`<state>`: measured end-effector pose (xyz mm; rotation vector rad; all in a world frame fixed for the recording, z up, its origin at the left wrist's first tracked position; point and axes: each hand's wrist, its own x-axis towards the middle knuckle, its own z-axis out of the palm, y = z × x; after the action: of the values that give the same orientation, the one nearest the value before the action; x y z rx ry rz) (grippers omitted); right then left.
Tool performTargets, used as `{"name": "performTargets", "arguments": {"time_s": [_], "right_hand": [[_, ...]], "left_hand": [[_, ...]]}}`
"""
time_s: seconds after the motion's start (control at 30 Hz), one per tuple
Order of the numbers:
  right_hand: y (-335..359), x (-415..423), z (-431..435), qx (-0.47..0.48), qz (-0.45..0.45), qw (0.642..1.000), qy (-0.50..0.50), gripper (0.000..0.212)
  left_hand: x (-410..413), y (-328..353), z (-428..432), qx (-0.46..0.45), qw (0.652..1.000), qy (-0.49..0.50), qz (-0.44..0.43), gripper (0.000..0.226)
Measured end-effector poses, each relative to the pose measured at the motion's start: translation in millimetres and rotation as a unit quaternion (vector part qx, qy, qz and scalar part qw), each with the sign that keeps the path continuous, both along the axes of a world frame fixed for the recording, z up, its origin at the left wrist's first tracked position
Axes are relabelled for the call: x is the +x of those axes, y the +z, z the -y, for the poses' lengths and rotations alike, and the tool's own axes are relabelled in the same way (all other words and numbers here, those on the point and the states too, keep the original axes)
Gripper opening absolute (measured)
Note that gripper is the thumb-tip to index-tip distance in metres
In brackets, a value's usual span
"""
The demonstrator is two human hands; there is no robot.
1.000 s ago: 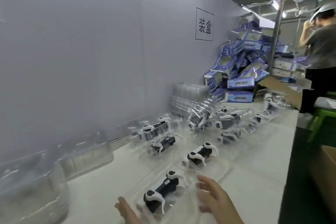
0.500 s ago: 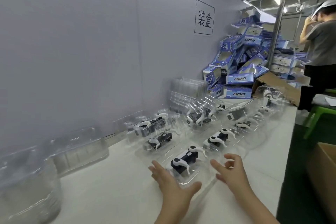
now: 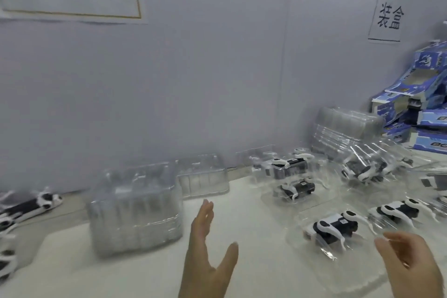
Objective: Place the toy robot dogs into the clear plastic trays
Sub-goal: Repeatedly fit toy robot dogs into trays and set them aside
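A black-and-white toy robot dog (image 3: 332, 224) lies in a clear plastic tray (image 3: 348, 271) on the white table, right of centre. My left hand (image 3: 205, 251) is raised with straight fingers over bare table, holding nothing, left of that tray. My right hand (image 3: 411, 264) hovers with relaxed fingers at the tray's near right corner, holding nothing. More dogs in trays, such as one behind (image 3: 399, 210) and one further back (image 3: 298, 189), lie to the right. A tall stack of empty clear trays (image 3: 135, 208) stands left of my left hand.
A smaller stack of clear trays (image 3: 203, 179) sits by the grey wall, another stack (image 3: 343, 130) further right. Loose robot dogs (image 3: 26, 205) lie at the far left. Blue printed boxes (image 3: 416, 109) pile up at the right. Two paper signs hang on the wall.
The view has swung left. Both hands have let go of the tray with the dog; my left hand has moved left toward the tall tray stack.
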<state>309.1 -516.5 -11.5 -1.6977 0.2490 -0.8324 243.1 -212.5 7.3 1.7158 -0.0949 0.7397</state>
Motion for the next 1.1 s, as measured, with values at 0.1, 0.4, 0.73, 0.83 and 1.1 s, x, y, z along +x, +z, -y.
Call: {"name": "performTargets", "arguments": {"time_s": [0.1,0.4,0.73,0.83,1.1], "right_hand": [[15.4,-6.6,-51.1,-0.024,0.092,0.995,0.033,0.017],[64.4,8.3,-267.3,-0.321,0.265,0.868,0.27,0.019],[79.7,33.2,-415.7,-0.675,0.186,0.662,0.268,0.059],[83.9,32.8,-413.8,-0.647,0.266,0.682,0.212,0.059],[114.8,43.0,-410.1,-0.55,0.315,0.729,0.258,0.058]], "left_hand": [[-24.4,4.6,-73.1,0.06,0.975,0.189,0.097,0.067],[-13.2,-12.6,-193.8,-0.046,0.953,0.266,-0.134,0.146],[11.7,-41.0,-210.3,-0.153,0.974,0.136,-0.098,0.114],[12.6,-41.9,-210.0,-0.134,0.973,0.153,-0.105,0.108],[7.9,-38.5,-205.4,-0.134,0.967,0.168,-0.139,0.106]]}}
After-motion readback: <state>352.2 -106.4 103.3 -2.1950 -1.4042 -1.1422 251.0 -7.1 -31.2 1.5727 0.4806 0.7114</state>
